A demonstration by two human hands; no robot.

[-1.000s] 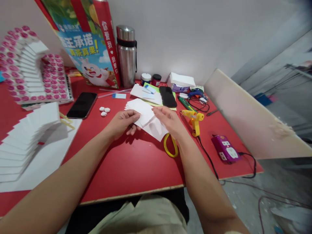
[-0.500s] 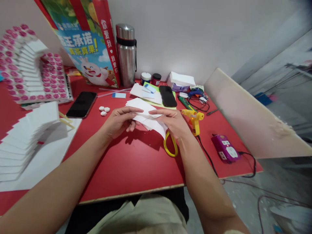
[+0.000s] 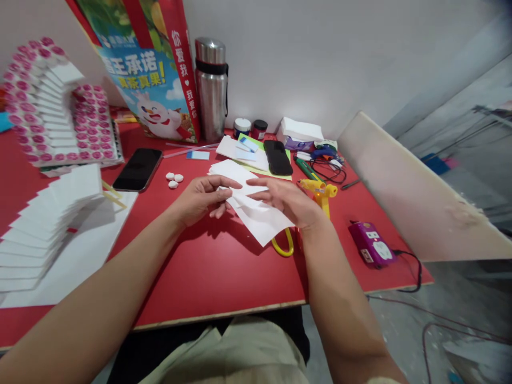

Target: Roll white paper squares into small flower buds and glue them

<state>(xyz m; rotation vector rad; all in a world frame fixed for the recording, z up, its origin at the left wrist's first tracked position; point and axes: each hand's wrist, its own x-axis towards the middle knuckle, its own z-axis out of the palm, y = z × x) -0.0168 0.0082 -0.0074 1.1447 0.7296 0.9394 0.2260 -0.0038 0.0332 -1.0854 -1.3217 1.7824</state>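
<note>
My left hand (image 3: 202, 198) pinches a small folded white paper (image 3: 236, 198) between thumb and fingers over the red table. Opposite it, my right hand (image 3: 286, 200) has its fingers stretched out and apart across the paper. A larger flap of white paper (image 3: 264, 223) hangs open below the right fingers, its corner pointing toward me. Behind the hands lie more white paper sheets (image 3: 227, 168), partly covered. The yellow handle of a pair of scissors (image 3: 285, 249) shows beneath the paper; its blades are hidden.
A yellow glue gun (image 3: 327, 193) and a purple power box (image 3: 372, 245) with a cord are at right. On the left stand a fanned white paper structure (image 3: 60, 208), a phone (image 3: 138, 169) and three white pieces (image 3: 173, 184). A steel flask (image 3: 210, 93) stands behind.
The paper has opened out, its flap now spreading wider toward me. My right hand has shifted right and its fingers have spread. My left hand keeps its pinch.
</note>
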